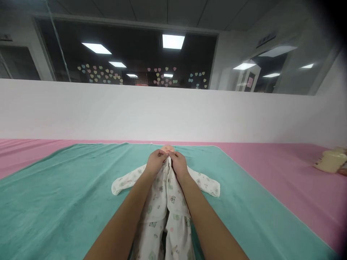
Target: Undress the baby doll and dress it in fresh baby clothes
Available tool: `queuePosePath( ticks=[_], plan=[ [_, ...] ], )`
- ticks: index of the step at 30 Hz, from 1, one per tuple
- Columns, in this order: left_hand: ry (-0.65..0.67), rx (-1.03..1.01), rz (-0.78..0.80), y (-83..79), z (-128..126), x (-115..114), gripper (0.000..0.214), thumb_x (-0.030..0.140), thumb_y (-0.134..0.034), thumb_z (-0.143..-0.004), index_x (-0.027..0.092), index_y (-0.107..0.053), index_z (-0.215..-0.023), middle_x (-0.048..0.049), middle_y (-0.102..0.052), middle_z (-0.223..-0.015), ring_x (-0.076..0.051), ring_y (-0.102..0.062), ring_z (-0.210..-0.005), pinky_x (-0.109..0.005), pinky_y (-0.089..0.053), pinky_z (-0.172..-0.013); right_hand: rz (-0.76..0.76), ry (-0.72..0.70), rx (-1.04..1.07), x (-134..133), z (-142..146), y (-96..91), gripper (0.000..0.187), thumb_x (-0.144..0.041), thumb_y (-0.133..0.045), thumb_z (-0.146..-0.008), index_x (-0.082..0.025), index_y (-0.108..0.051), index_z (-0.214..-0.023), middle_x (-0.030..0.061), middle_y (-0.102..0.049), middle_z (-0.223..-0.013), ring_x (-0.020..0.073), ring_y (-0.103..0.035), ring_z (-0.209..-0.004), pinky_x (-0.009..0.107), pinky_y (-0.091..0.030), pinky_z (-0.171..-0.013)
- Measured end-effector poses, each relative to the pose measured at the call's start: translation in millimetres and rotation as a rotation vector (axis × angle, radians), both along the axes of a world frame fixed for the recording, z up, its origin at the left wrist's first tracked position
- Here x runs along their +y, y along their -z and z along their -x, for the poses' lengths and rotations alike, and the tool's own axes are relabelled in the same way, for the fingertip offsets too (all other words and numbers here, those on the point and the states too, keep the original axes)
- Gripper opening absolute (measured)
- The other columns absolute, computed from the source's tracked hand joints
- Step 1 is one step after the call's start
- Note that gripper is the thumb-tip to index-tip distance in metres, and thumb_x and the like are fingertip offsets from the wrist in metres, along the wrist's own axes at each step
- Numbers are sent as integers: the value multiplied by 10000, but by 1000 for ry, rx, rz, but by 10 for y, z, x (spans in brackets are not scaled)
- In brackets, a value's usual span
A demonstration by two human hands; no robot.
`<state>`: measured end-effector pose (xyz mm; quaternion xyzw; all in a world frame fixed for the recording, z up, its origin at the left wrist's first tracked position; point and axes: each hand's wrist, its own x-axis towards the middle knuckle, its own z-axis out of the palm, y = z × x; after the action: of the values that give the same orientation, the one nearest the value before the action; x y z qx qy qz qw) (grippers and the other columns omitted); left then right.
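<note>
Two hands: left hand (155, 161), right hand (179, 165). Both grips closed, pinching the neck edge of one printed sleepsuit (166, 191) on one doll (167, 148).

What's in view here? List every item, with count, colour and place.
Pink mat: one, pink, under the towel.
Towel: one, teal, lying on the mat.
Baby doll: one, pale head showing, on the towel.
Printed sleepsuit: one, white with small motifs, on the doll, sleeves spread.
Cream bundle: one, cream, far right on the mat.
Low wall: one, white, beyond the mat.
Window: one, dark, above the wall.
Heart stickers: many, pastel, on the window.
Left hand: one, bare, pinching the sleepsuit's neck.
Right hand: one, bare, pinching beside it.
</note>
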<state>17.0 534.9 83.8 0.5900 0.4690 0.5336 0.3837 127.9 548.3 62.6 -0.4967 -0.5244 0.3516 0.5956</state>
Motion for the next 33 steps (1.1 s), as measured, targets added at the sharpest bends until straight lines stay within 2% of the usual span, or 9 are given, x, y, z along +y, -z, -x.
queuePosePath(
  ticks=[3,7,16,23,33],
  plan=[
    [8,-83,8,96,-9,62,143,294,-577,-692,160,-543,-727,40,-486,-552,-86,-440,-521,-204,-332,-522,77,-67,90,61,43,54,330,-485,-534,-669,-155,-548,-667,-12,-544,-556,104,-464,-533,218,-368,-538],
    [41,-170,25,155,3,110,121,241,-551,-683,149,-541,-761,39,-472,-576,-78,-429,-526,-201,-343,-529,116,-126,188,80,55,77,309,-448,-600,-615,-153,-554,-693,-21,-556,-568,100,-478,-536,214,-375,-536],
    [71,-239,28,177,-13,120,103,180,-496,-690,151,-536,-779,22,-497,-622,-76,-435,-547,-201,-363,-552,116,-183,344,18,31,108,312,-419,-670,-569,-154,-567,-700,-26,-553,-537,105,-491,-529,229,-388,-537],
    [104,-198,24,191,-36,121,67,194,-545,-702,152,-560,-752,11,-551,-639,-85,-477,-562,-208,-369,-560,79,-275,462,4,-31,114,318,-406,-691,-582,-163,-542,-721,-9,-593,-630,114,-549,-601,243,-437,-589],
    [80,-217,20,163,-11,78,84,205,-546,-716,140,-558,-768,31,-485,-589,-74,-441,-547,-206,-368,-562,120,-354,474,78,-69,194,297,-347,-719,-595,-156,-529,-722,-20,-570,-604,87,-504,-549,213,-399,-526]
  ],
)
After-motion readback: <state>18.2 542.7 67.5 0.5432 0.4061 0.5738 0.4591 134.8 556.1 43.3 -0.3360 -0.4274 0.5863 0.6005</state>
